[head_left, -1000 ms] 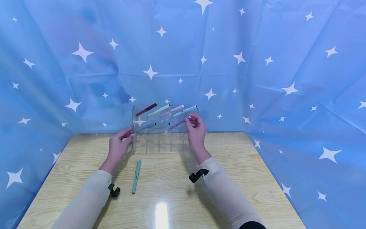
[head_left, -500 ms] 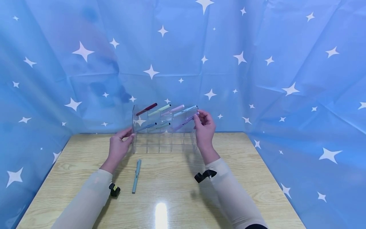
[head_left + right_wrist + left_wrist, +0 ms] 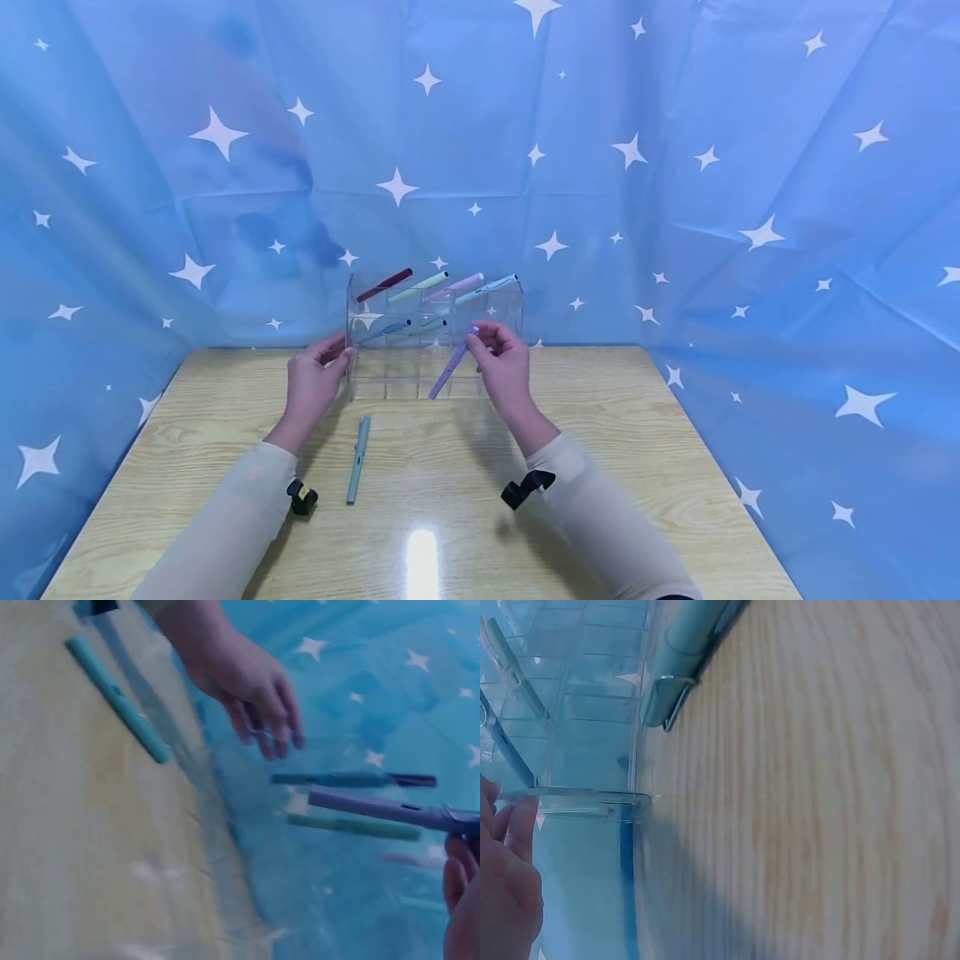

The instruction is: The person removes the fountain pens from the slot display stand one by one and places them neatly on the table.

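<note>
In the head view a clear pen rack [image 3: 402, 367] stands upright at the back of the table. My left hand [image 3: 313, 379] grips the rack's left side panel between thumb and fingers. My right hand [image 3: 504, 367] pinches a purple pen [image 3: 452, 367] near its upper end, tilted in front of the rack's right half. On the top tier lie a dark red pen [image 3: 385, 285], a pale green pen [image 3: 417, 287], a pink pen [image 3: 455, 287] and a light blue pen [image 3: 487, 288]. The tier below holds a blue pen [image 3: 387, 330] and a green pen [image 3: 429, 327].
A teal pen [image 3: 358, 460] lies on the wooden table [image 3: 637, 500] in front of the rack, close to the left forearm. Behind the table hangs a blue curtain [image 3: 480, 167] with white stars.
The purple pen came out of the second tier toward the right. Now my right hand has brought it lower and back leftward, in front of the rack. My left hand stays on the panel.
</note>
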Available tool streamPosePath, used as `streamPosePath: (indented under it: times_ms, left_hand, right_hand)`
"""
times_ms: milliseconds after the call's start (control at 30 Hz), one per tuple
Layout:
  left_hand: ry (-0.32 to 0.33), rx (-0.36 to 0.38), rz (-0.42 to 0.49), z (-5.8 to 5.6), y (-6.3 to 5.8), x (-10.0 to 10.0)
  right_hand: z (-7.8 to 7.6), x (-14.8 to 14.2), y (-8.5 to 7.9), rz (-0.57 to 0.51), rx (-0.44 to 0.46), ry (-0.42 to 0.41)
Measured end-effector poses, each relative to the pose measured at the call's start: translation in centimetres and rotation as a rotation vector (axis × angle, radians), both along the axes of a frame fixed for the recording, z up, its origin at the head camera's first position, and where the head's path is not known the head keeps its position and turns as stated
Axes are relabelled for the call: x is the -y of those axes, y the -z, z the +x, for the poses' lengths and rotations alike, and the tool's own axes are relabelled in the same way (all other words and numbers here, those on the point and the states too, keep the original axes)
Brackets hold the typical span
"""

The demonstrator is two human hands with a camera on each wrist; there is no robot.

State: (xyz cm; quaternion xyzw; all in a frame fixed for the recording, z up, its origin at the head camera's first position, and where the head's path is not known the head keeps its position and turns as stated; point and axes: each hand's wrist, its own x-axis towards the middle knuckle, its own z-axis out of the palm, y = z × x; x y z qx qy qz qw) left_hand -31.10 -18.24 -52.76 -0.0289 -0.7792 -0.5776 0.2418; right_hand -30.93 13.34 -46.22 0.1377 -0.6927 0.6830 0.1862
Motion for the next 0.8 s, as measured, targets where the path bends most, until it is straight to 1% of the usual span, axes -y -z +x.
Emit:
streamPosePath:
  times_ms: [233, 433, 600, 800]
  left_hand:
    - [-0.029, -0.018, 0.011, 0.0, -0.1, -0.4]
    - [-0.039, -0.035, 0.002, 0.2, -0.1, -0.6]
    - [-0.052, -0.027, -0.007, 0.2, -0.1, -0.7]
    - [-0.065, -0.016, -0.006, 0.1, -0.1, -0.7]
  right_hand:
    - [1.6, 2.2, 2.0, 0.099, 0.082, -0.118]
    - [2.8, 3.7, 3.4, 0.18, 0.194, -0.197]
    - [3.3, 4.5, 4.3, 0.199, 0.248, -0.265]
    - [3.6, 5.4, 5.6, 0.208, 0.325, -0.344]
